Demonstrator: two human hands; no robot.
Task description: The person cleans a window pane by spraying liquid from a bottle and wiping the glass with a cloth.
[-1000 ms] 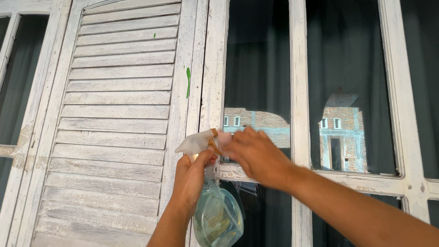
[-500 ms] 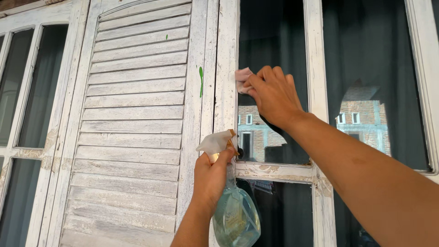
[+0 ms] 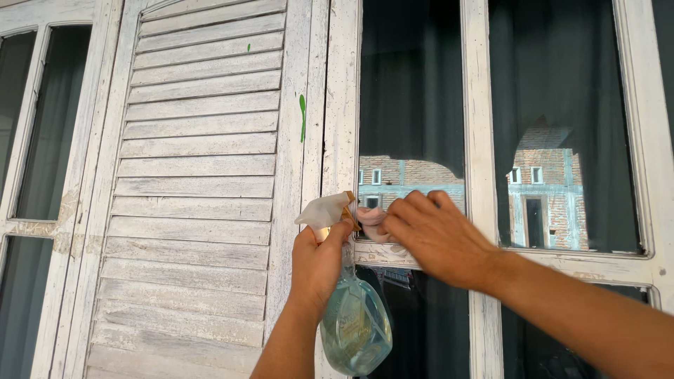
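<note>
My left hand (image 3: 317, 263) grips the neck of a clear spray bottle (image 3: 354, 326) with pale blue-green liquid and a whitish trigger head (image 3: 323, 210), held upright in front of the window frame. My right hand (image 3: 432, 238) presses a small pink cloth (image 3: 373, 221) against the lower left corner of a glass pane (image 3: 411, 105), just above the worn white crossbar (image 3: 382, 254). The cloth sits right beside the bottle's nozzle. Most of the cloth is hidden under my fingers.
A weathered white louvred shutter (image 3: 196, 182) fills the left, with a green paint streak (image 3: 302, 116) on its edge. More panes (image 3: 562, 119) with dark curtains behind them lie to the right, reflecting brick buildings. Another window (image 3: 28, 140) stands at far left.
My right hand has swept the cloth from the upper left of the pane down to its bottom left corner. The left hand keeps the bottle nearly still.
</note>
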